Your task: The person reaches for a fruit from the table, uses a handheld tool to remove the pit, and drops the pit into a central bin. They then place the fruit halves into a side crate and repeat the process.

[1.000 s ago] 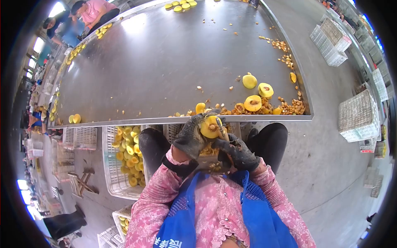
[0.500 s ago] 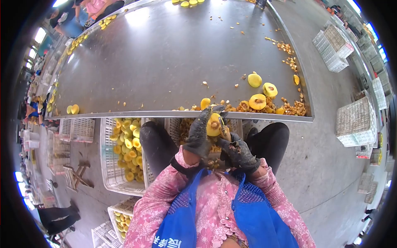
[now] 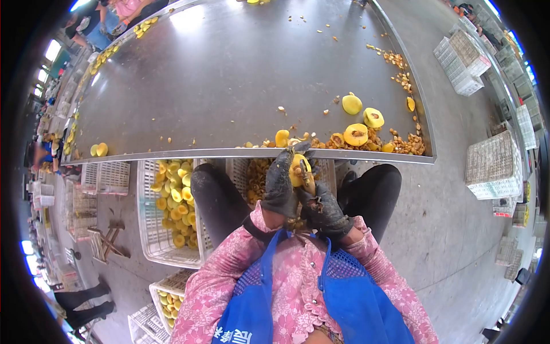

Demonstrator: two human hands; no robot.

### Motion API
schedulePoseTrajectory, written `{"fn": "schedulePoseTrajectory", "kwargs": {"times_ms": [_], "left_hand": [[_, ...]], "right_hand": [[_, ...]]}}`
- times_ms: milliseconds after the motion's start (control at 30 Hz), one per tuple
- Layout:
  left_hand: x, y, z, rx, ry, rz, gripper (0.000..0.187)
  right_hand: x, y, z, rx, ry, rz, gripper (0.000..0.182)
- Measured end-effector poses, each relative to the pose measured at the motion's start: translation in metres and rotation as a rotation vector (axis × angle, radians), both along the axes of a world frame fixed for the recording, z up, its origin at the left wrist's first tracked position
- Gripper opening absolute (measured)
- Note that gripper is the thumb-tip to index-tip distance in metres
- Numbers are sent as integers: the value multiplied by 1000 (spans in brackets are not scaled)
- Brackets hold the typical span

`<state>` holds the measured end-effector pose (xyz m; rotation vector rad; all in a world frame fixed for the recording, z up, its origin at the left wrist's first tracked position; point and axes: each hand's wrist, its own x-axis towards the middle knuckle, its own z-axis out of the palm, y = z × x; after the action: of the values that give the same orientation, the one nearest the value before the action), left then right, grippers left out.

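Left hand (image 3: 281,182), frame centre: fingers closed round peach half (image 3: 298,169), steadying it | right hand (image 3: 323,209): clenched on pitting tool (image 3: 306,176), tip in flesh | crate (image 3: 160,212) below catches halves.

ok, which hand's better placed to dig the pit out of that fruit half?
Right, likely. The right hand already has the small knife at the yellow fruit half; the left hand is wrapped around the fruit, steadying it.

Long steel table (image 3: 229,86) lies ahead of the seated person; halved yellow fruit (image 3: 355,134) and a heap of brown pits (image 3: 401,144) sit at its near right edge. White slatted plastic crate (image 3: 150,229) stands below-left, holding fruit halves.
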<state>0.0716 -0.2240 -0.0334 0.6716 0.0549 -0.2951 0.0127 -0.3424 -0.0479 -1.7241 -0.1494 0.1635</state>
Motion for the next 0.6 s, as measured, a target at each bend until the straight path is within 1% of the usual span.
{"fn": "schedulePoseTrajectory", "kwargs": {"times_ms": [67, 133, 167, 200, 233, 267, 300, 333, 367, 400, 433, 467, 533, 567, 600], "left_hand": [[2, 3, -7, 109, -58, -35, 36], [3, 5, -9, 143, -63, -70, 34], [2, 7, -9, 176, -68, -107, 33], [3, 9, -11, 177, -65, -107, 33], [4, 11, -14, 492, -294, -80, 33], [6, 17, -22, 650, -411, -73, 32], [8, 22, -29, 807, -525, -52, 32], [11, 33, -47, 1011, -708, -46, 30], [12, 36, -55, 1114, -798, -48, 29], [13, 39, -60, 1214, -889, -42, 29], [14, 41, -65, 1147, -814, -93, 28], [15, 41, -67, 1114, -778, -120, 28], [16, 40, -70, 1053, -698, -136, 27], [15, 39, -72, 1039, -676, -133, 27], [15, 38, -74, 1024, -655, -129, 28]], "right_hand": [[1, -1, 0, -9, -23, 21, 25], [4, -3, 3, -133, -231, 82, 26], [4, -4, 6, -131, -228, 82, 26], [5, -4, 10, -23, 38, 84, 28], [4, -5, 11, 86, 305, 83, 30], [4, -5, 6, 89, 307, 82, 30], [4, -6, -2, 57, 120, 99, 29], [3, -7, -8, 26, -67, 115, 27], [3, -11, -1, 28, -65, 114, 27], [3, -17, 11, -90, -26, 188, 28], [3, -20, 18, -206, 12, 263, 30], [6, -21, 17, -204, 14, 263, 30], [10, -23, 13, -140, 185, 322, 34], [9, -21, 6, -140, 186, 321, 34], [8, -17, -2, 0, 138, 287, 33]]}}
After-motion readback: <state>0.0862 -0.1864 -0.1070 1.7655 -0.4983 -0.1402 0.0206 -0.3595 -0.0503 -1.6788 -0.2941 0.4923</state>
